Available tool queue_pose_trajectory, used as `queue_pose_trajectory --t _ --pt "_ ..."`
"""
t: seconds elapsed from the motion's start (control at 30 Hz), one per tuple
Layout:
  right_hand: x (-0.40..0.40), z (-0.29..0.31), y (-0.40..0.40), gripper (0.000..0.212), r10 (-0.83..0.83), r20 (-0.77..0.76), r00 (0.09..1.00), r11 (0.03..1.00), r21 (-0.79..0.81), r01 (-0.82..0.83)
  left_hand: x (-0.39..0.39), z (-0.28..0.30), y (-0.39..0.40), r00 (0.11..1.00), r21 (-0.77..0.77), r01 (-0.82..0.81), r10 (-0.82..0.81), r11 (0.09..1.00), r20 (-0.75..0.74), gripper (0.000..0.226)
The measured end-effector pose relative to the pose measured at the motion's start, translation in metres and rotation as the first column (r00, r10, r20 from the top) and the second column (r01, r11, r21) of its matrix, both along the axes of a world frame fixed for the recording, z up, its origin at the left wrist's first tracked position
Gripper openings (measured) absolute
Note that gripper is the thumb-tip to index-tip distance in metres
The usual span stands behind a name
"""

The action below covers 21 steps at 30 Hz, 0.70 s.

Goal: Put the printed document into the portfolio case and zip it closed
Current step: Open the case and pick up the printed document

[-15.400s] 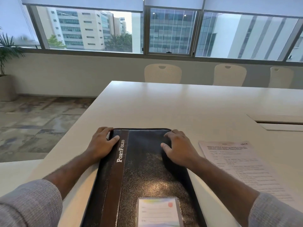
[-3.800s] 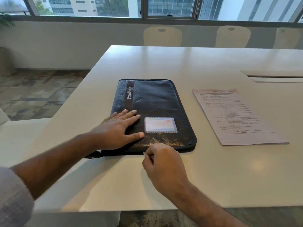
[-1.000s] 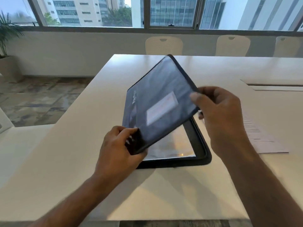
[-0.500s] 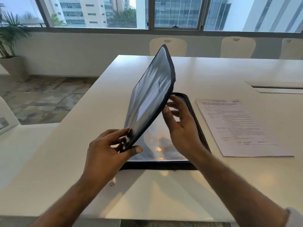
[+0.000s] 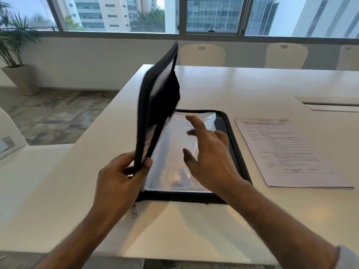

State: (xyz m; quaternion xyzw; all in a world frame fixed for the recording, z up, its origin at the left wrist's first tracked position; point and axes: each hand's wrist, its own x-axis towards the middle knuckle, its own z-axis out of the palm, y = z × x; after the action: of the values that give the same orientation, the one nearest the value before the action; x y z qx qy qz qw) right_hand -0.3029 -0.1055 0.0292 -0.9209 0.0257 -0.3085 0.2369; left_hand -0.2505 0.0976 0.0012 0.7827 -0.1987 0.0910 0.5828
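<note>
The black portfolio case (image 5: 236, 136) lies unzipped on the white table. Its front cover (image 5: 155, 98) stands almost upright, and my left hand (image 5: 118, 177) pinches the cover's near corner. Clear plastic sleeves (image 5: 174, 158) fill the case's inside. My right hand (image 5: 207, 154) hovers over the sleeves with its fingers spread, holding nothing. The printed document (image 5: 287, 152) lies flat on the table to the right of the case, apart from it. A metal zipper pull (image 5: 133, 211) rests on the table at the case's near left corner.
The white table (image 5: 194, 230) runs back to a row of pale chairs (image 5: 202, 55) under the windows. A cable flap (image 5: 330, 104) is set in the tabletop at the right. A potted plant (image 5: 15, 61) stands on the floor at the far left.
The cover has swung further up and to the left, so its inner side shows. My right hand has let go of the cover and moved out over the sleeves.
</note>
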Motion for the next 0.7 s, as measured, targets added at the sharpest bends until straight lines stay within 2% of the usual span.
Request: queue_pose_trajectory --t 0.1,0.2,0.3,0.37,0.53,0.7 --pt "-0.006 -0.006 -0.011 0.060 -0.081 -0.089 0.993 0.993 -0.090 0.073 0.000 -0.001 0.004 0.998 -0.063 -0.044 0.042 0.997 -0.043 0.018" --pt "-0.016 -0.007 -0.028 0.042 -0.143 -0.219 0.965 0.982 -0.149 0.111 0.006 -0.006 0.013 0.979 -0.129 -0.142 0.120 0.981 -0.164 0.022" --pt "-0.027 -0.004 -0.045 0.032 -0.170 -0.465 0.869 0.973 -0.217 0.074 0.014 -0.014 0.022 0.942 -0.163 -0.224 0.171 0.961 -0.287 0.016" --pt "-0.031 -0.002 -0.050 0.027 -0.147 -0.552 0.821 0.974 -0.227 0.021 0.017 -0.016 0.028 0.912 -0.179 -0.248 0.167 0.952 -0.376 0.011" --pt "-0.033 -0.002 -0.051 0.025 -0.099 -0.569 0.816 0.985 -0.175 -0.002 0.022 -0.016 0.037 0.795 -0.242 -0.347 0.147 0.906 -0.588 0.015" --pt "-0.031 -0.003 -0.051 0.023 -0.102 -0.590 0.801 0.990 -0.142 0.022 0.027 -0.015 0.045 0.694 -0.394 -0.354 -0.044 0.848 -0.719 0.018"
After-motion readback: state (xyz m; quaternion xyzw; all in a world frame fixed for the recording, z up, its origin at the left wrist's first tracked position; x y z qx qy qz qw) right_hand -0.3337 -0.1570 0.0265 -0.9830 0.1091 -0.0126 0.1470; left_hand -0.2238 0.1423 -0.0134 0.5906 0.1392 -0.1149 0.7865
